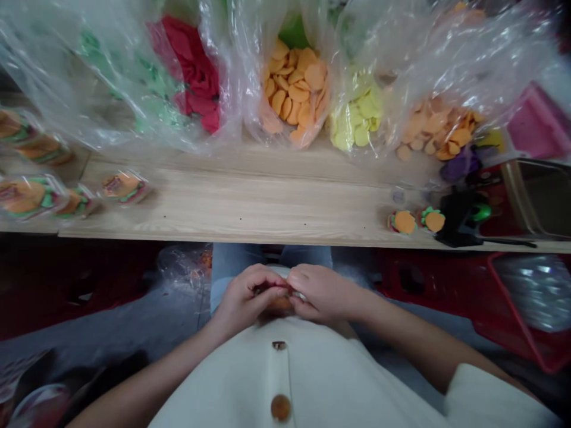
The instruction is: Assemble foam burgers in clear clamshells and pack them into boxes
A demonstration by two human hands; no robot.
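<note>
Two bare hands meet on the person's side of the wooden table [241,205], just off its near edge, in front of a cream shirt [236,380] w/ brown btns. L hand [252,291]: thumb & index drawn in narrow, pinching a small orange item [280,304]. R hand [323,291]: fingers curled tight onto the same item from the other side; its exact grip is hidden, can't tell more. Item sits btwn both hands, also off the table's near edge, mostly covered & blurred.

Table's R end, near edge: 2 small burger-like pcs [404,222] side by side, next to a black device [455,220] w/ a green part. Table's L end: several burger-like pcs in clear wrap [125,186].

Along table's back, L to R, clear plastic bags w/ green pcs [156,89], red pcs [200,71], orange discs [294,83], yellow pcs [361,113], then paler orange pcs [439,125]. Pink tray [539,122] at table's back R corner. Below table's R end: red crate [446,291] w/ shiny clear plastic [535,285].
</note>
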